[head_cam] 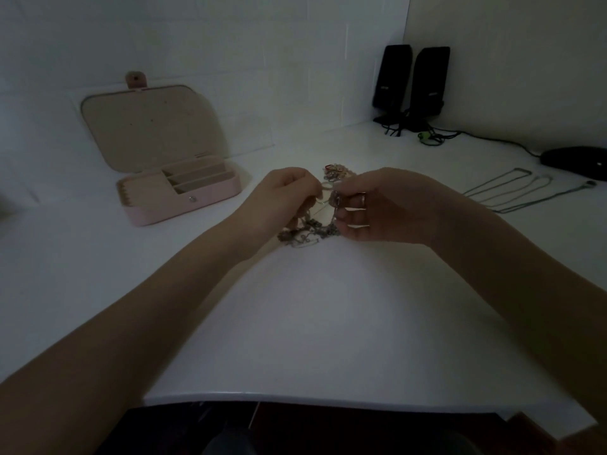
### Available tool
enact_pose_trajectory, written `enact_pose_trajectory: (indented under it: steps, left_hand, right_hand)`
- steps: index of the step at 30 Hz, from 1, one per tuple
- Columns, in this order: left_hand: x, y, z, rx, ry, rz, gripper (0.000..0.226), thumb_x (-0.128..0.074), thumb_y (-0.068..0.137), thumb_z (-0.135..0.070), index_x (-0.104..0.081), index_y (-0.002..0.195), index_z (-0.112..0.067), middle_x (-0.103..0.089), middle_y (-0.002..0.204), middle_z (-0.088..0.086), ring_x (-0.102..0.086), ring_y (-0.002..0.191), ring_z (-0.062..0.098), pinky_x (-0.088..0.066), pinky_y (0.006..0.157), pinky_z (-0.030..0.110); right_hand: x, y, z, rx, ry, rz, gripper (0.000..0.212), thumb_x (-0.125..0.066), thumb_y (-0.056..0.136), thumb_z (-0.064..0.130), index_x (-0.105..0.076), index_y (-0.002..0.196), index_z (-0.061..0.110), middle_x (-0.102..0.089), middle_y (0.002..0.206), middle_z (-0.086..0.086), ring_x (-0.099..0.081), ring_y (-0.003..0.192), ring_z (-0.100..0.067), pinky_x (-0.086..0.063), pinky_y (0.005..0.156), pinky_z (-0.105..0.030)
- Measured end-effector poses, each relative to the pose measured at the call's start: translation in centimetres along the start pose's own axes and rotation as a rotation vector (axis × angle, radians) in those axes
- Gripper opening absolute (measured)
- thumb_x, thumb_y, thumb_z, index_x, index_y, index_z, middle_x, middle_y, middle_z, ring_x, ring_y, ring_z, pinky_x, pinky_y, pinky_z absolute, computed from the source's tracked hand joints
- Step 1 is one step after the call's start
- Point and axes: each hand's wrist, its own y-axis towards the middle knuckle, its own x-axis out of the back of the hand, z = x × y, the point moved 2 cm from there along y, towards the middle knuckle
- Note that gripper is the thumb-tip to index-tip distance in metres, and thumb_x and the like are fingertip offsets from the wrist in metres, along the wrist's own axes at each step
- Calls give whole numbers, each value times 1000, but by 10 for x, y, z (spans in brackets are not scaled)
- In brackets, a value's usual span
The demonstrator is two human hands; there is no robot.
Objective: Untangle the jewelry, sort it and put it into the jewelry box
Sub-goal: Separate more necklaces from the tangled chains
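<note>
Both hands are pinched shut on the tangled jewelry clump [308,229] at the middle of the white desk [328,307]. The left hand [285,195] nips a small ring-shaped loop while the right hand [387,205] has fingertips closed on a strand beside it; the rest of the knot trails on the desk. The pink jewelry box [179,192] sits lid up at about 10 o'clock, compartments looking empty. Three or so necklaces [512,190] lie straightened at 2 o'clock, and a little pile of colourful bits [336,170] is just past the hands at 12. Tip-wise, probably best to tease gently, loosen the knot rather than yank, and work one chain free at a time. It's dim, so exact pieces are hard to tell.
</note>
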Motion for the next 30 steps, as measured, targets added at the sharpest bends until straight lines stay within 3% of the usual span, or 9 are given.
enact_pose_trajectory:
  steps: [3, 8, 14, 23, 27, 30]
  left_hand:
    - [2, 0, -2, -16, 1, 8, 25, -58, 89, -16, -56, 64, -14, -33, 42, -12, -27, 40, 7, -23, 45, 20]
    - [4, -3, 1, -152, 104, 18, 12, -76, 77, -22, -69, 71, -15, -33, 40, -11, -25, 40, 6, -21, 45, 21]
    - [5, 0, 2, -145, 169, 6, 17, -73, 76, -10, -63, 65, -17, -40, 46, -7, -32, 45, 7, -28, 47, 18]
    - [6, 2, 4, -75, 120, 84, 6, -60, 66, -21, -58, 64, -16, -54, 60, 0, -48, 57, 11, -41, 59, 25]
    - [5, 4, 4, -12, -2, 99, 20, -57, 83, 0, -51, 66, -9, -55, 62, 4, -57, 56, 13, -49, 60, 22]
    - [7, 4, 3, 5, -68, 92, 26, -53, 86, 5, -50, 64, -10, -52, 59, 5, -55, 50, 12, -51, 56, 19]
  right_hand:
    - [1, 3, -1, 65, -94, -38, 13, -61, 87, 10, -54, 98, 11, -59, 80, -3, -57, 64, -14, -55, 66, -27]
    - [-1, 5, 0, 146, -224, -57, 7, -61, 88, 13, -56, 92, 11, -59, 73, 0, -57, 59, -10, -54, 67, -25]
    - [0, 7, 0, 163, -206, -103, 5, -60, 90, 14, -59, 88, 9, -61, 72, -1, -58, 55, -10, -55, 63, -25]
    - [-6, 7, -6, 146, -205, -36, 17, -46, 99, 23, -52, 93, 8, -58, 77, -6, -58, 60, -13, -57, 60, -26]
    - [-6, 4, -6, 39, -79, 32, 21, -44, 99, 24, -49, 84, 10, -55, 73, -6, -55, 60, -14, -54, 57, -24]
    - [-6, 0, -3, -8, 23, 152, 20, -48, 92, 22, -49, 75, 12, -55, 73, -6, -57, 60, -14, -53, 59, -22]
